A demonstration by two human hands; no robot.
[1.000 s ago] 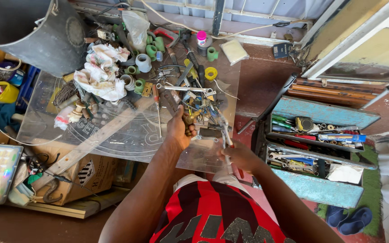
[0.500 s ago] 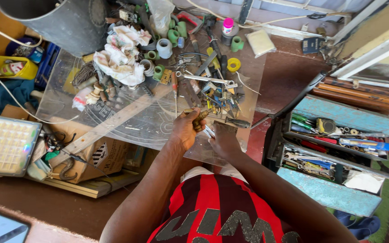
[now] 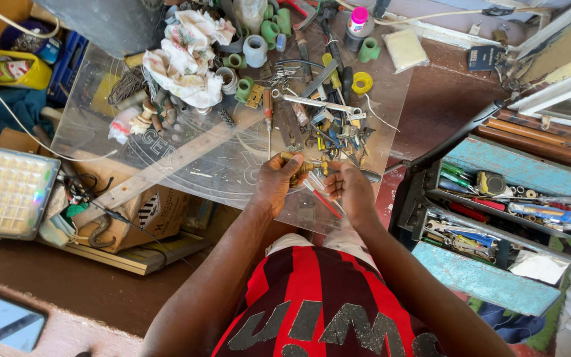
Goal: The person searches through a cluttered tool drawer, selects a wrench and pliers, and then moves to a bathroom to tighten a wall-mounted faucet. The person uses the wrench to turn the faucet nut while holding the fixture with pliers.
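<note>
Bright daylight pours over a clear, scuffed plastic sheet serving as a tabletop [image 3: 219, 178], and everything hangs off that sheet. Under its left edge sits a brown cardboard box [image 3: 147, 211] on a flat wooden board [image 3: 140, 259]. Left of the sheet lies a square white panel lamp with a grid of cells [image 3: 6, 192]. Beyond its far left corner rises a grey metal drum [image 3: 110, 23]. Right of the sheet, an open blue metal toolbox with stepped trays [image 3: 497, 218] stands on the reddish-brown floor [image 3: 437, 109]. Above the toolbox runs a pale window frame [image 3: 560, 76].
</note>
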